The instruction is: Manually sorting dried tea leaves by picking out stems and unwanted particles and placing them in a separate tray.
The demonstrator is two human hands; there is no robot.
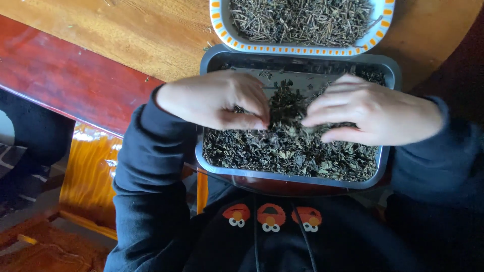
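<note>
Clump of dried dark-green leaves [286,103] sits mid-tray, pinched from both sides. Left hand [217,99] knuckles up, fingers curled, thumb and fingertips closed on the clump's left edge. Right hand [370,115] palm down, fingers bent inward, gripping the right edge. Loose crumbly leaf bits fill the grey metal tray [297,180], rectangular with rounded corners. Beyond it, touching, a white dish [302,50] with orange-dotted rim holds thin dry stems. Both on a glossy wooden table [126,35].
</note>
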